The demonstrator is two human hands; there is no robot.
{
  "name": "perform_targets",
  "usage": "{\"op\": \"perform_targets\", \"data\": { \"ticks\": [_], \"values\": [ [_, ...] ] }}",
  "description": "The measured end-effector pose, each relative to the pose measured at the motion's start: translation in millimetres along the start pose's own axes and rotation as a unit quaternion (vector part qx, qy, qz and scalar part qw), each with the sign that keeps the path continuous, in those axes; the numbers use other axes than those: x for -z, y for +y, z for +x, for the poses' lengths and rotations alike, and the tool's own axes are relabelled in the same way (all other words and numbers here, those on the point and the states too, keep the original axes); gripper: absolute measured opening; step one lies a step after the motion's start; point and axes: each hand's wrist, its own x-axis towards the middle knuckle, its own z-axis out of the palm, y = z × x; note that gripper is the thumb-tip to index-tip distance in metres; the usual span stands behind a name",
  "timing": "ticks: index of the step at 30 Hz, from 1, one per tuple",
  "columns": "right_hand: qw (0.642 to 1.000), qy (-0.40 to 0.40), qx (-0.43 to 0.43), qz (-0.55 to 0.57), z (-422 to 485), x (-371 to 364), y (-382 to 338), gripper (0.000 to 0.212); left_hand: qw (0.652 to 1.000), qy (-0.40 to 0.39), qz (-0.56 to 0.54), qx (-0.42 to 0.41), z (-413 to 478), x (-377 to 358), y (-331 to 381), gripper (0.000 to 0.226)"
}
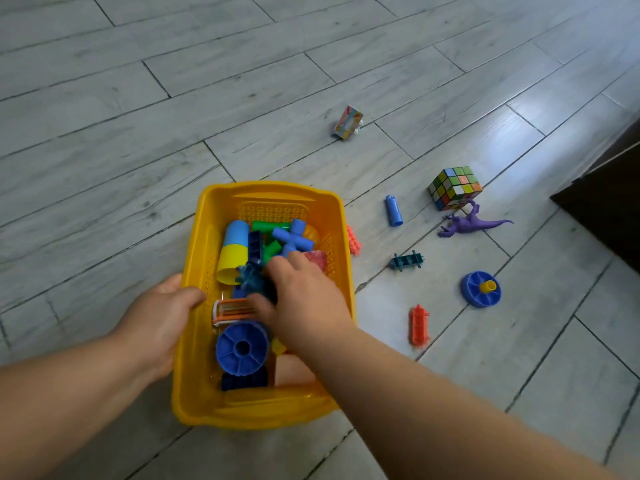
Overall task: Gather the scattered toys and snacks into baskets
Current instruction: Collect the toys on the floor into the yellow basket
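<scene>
A yellow plastic basket [207, 237] sits on the floor holding several toys: a blue-and-yellow tube [233, 251], a blue cross piece [294, 237], a blue wheel [242, 348] and an orange-white piece [232, 308]. My left hand [159, 317] grips the basket's left rim. My right hand [301, 296] is down inside the basket over a dark blue toy [251, 277], fingers bent; whether they hold it is blurred. On the floor to the right lie a puzzle cube [454, 187], a purple dinosaur [467, 225], a blue tube [393, 211], a teal connector [407, 260], a blue wheel with a yellow peg [480, 288], an orange piece [418, 326] and a snack packet [348, 122].
A coral piece [354, 240] peeks out beside the basket's right wall. Dark furniture [609, 199] stands at the right edge. Grey plank floor [138, 116] stretches to the left and beyond the basket.
</scene>
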Motion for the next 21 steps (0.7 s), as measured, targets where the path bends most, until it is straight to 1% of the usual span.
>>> {"op": "perform_targets", "data": {
  "ticks": [1,3,5,7,8,10,12,14,16,19,21],
  "values": [
    [0.999,-0.028,0.013,-0.024,0.9,-8.3,-7.5,0.043,1.0,-0.002,0.0,-0.004,-2.1,-0.3,0.4,0.023],
    [0.998,-0.041,0.027,-0.038,3.9,-15.1,-13.2,0.051,1.0,-0.004,0.001,-0.011,-5.3,1.2,0.5,0.022],
    [0.999,0.001,0.048,-0.003,7.6,-10.7,-10.4,0.052,1.0,0.0,-0.003,-0.007,-7.0,4.6,0.2,0.022],
    [0.995,0.076,0.04,0.056,9.5,0.1,1.8,0.044,1.0,0.003,-0.005,0.005,-7.4,7.0,-0.9,0.022],
    [0.99,0.116,0.014,0.085,9.6,6.4,11.7,0.04,1.0,0.002,-0.006,0.011,-7.6,7.4,-1.4,0.023],
    [0.975,0.171,-0.073,0.123,7.7,18.8,40.4,0.034,1.0,-0.001,-0.009,0.016,-9.1,4.4,-1.1,0.024],
    [0.956,0.187,-0.177,0.14,2.1,26.3,77.2,0.032,1.0,-0.011,-0.005,0.017,-10.8,-1.8,0.1,0.023],
    [0.94,0.161,-0.278,0.118,-10.2,27.4,115.6,0.036,1.0,-0.019,-0.002,0.015,-12.0,-10.0,2.8,0.022],
    [0.927,0.102,-0.354,0.065,-29.3,22.8,148.2,0.043,1.0,-0.025,-0.001,0.01,-13.4,-19.6,5.7,0.022],
    [0.908,0.025,-0.418,0.029,-55.9,14.1,179.3,0.049,1.0,-0.029,0.002,0.0,-14.5,-37.0,9.1,0.022],
    [0.903,-0.009,-0.429,0.023,-65.0,8.0,188.6,0.05,1.0,-0.029,0.002,-0.004,-15.5,-49.8,9.3,0.021]
  ]
}}
